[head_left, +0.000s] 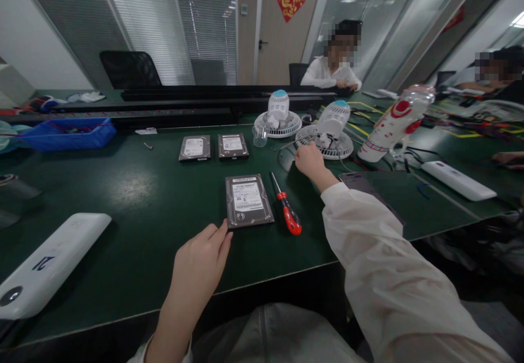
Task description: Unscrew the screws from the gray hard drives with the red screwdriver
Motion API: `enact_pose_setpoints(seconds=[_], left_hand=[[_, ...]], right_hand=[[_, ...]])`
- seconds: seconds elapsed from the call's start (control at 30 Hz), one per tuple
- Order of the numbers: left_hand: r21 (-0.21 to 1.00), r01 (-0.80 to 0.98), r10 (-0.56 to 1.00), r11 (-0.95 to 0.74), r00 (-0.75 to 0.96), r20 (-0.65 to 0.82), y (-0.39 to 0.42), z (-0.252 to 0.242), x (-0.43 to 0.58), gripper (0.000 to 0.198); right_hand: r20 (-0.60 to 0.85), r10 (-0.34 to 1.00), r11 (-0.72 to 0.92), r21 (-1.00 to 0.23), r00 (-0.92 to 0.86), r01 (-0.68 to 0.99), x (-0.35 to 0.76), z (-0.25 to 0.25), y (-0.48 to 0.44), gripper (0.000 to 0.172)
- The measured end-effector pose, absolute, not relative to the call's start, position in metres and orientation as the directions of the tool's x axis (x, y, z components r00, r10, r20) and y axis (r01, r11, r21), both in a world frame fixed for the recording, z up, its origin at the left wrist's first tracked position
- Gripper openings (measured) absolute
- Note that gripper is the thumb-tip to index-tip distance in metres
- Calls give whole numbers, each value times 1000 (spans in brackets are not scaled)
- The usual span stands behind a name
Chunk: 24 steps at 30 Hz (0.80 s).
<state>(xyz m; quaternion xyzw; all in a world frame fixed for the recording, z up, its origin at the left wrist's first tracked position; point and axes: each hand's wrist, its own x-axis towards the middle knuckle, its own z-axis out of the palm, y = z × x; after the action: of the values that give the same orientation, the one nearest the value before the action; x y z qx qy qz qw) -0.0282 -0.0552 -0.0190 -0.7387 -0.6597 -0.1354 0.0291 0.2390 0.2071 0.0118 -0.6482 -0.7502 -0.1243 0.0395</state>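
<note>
A hard drive [249, 202] with a white label lies flat on the green table in front of me. My left hand [202, 256] pinches its near left corner between thumb and fingertips. To the drive's right is a screwdriver [289, 210] with a red and black handle, its shaft pointing away from me. My right hand [310, 161] reaches past it to the rim of a white fan [333, 123], fingers curled together and pointing down. Whatever those fingertips may hold is hidden. Two more hard drives, one on the left [194, 148] and one on the right [233, 146], lie farther back.
A clear plastic cup [260, 136] stands by a second white fan [279, 114]. Farther right are a patterned bottle [395, 125] and a white device [458, 180]. On the left are a blue bin [71, 135] and another white device [53, 265]. A person [333, 71] sits across the table.
</note>
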Motion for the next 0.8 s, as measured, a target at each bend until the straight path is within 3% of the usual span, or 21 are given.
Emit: enact_pose_setpoints(seconds=[0.3, 0.47, 0.6, 0.8], left_hand=[[159, 981, 973, -112, 75, 220, -54, -19, -28, 38], [344, 930, 983, -131, 78, 165, -53, -15, -35, 38], [546, 824, 988, -153, 115, 103, -55, -3, -49, 42], [613, 781, 992, -121, 121, 41, -33, 28, -75, 40]], right_hand=[[265, 930, 266, 2, -257, 964, 216, 26, 192, 38], [304, 880, 421, -144, -365, 896, 193, 42, 170, 20], [305, 811, 576, -262, -500, 775, 175, 62, 144, 18], [259, 632, 766, -353, -730, 537, 154, 80, 120, 16]])
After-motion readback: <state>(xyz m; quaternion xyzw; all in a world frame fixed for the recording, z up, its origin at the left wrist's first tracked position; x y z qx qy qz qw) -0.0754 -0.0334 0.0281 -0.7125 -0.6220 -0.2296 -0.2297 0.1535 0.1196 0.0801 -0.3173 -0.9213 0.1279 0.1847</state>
